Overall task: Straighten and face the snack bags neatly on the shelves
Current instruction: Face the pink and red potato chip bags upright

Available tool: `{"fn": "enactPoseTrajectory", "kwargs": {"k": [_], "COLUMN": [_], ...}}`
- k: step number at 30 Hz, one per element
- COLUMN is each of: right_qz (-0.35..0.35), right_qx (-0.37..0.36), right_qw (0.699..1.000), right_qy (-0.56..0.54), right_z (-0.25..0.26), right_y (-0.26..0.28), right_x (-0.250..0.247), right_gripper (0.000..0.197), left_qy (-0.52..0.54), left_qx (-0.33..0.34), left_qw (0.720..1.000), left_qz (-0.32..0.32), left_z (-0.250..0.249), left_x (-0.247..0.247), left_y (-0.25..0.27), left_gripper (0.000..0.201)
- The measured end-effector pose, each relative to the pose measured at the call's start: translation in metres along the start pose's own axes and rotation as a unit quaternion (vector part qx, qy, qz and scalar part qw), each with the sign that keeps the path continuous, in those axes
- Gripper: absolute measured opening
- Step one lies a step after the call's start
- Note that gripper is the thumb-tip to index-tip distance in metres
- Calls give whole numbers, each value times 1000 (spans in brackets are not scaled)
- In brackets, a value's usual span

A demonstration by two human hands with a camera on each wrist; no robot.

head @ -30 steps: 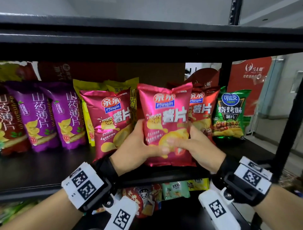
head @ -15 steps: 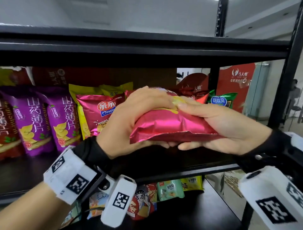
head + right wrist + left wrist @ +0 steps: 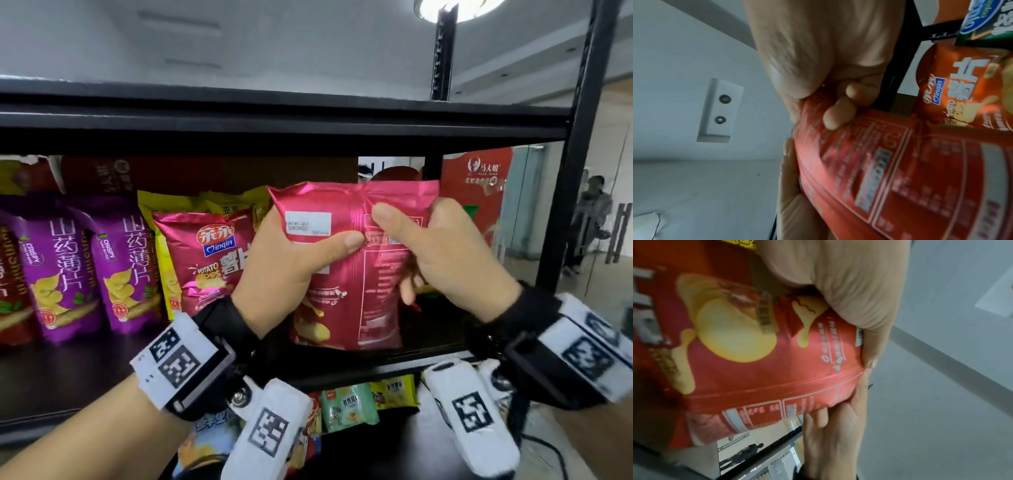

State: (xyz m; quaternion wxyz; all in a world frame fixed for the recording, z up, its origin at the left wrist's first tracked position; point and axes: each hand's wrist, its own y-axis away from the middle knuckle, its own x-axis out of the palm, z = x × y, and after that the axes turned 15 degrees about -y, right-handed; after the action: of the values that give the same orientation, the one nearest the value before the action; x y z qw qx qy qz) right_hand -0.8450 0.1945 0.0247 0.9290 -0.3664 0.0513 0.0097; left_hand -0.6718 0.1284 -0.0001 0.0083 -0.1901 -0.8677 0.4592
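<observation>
I hold a pink potato chip bag (image 3: 356, 274) upright in front of the shelf (image 3: 394, 359), its printed back side toward me. My left hand (image 3: 291, 260) grips its upper left part, thumb across the back. My right hand (image 3: 442, 250) pinches its upper right part, fingers curled behind. The left wrist view shows the bag's (image 3: 756, 353) chip picture beside my fingers. The right wrist view shows the bag's (image 3: 890, 170) text panel under my fingertips (image 3: 838, 113). A second pink bag (image 3: 209, 257) stands front-facing just left of it.
Two purple bags (image 3: 68, 270) stand at the left, yellow bags (image 3: 191, 205) behind the pink one. An orange chip bag (image 3: 962, 94) and a green bag (image 3: 992, 19) stand at the right. Small packets (image 3: 349, 404) lie on the lower shelf. A black upright post (image 3: 579, 144) is at the right.
The pink bag stood front-facing on the shelf, was lifted and tipped flat, and now stands upright in both hands with its back toward me.
</observation>
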Motion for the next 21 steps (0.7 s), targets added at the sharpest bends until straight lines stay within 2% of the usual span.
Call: {"fn": "enactPoseTrajectory", "kwargs": {"k": [4, 8, 9, 12, 14, 16, 18, 21], "right_qz": [-75, -113, -119, -75, 12, 83, 70, 11], "right_qx": [-16, 26, 47, 102, 128, 159, 169, 157], "right_qw": [994, 993, 992, 992, 991, 984, 981, 987], "right_qy": [80, 36, 20, 24, 38, -15, -72, -41], "right_z": [-14, -23, -25, -30, -34, -44, -53, -58], "right_y": [-5, -12, -13, -14, -7, 0, 6, 7], "right_x": [0, -7, -8, -14, -13, -7, 1, 5], "right_gripper": [50, 59, 60, 65, 58, 47, 47, 55], "left_qy": [18, -34, -50, -20, 24, 27, 20, 37], "left_qx": [-22, -96, -120, -157, -165, -160, -170, -196], "left_qw": [999, 992, 988, 987, 986, 987, 985, 979], "left_qz": [39, 79, 78, 34, -6, -22, -26, -33], "left_z": [2, 15, 18, 21, 16, 13, 13, 14], "left_x": [1, -3, -4, -1, -1, 0, 2, 7], "left_y": [2, 18, 22, 24, 19, 12, 8, 10], "left_gripper": [37, 81, 86, 76, 61, 52, 51, 45]}}
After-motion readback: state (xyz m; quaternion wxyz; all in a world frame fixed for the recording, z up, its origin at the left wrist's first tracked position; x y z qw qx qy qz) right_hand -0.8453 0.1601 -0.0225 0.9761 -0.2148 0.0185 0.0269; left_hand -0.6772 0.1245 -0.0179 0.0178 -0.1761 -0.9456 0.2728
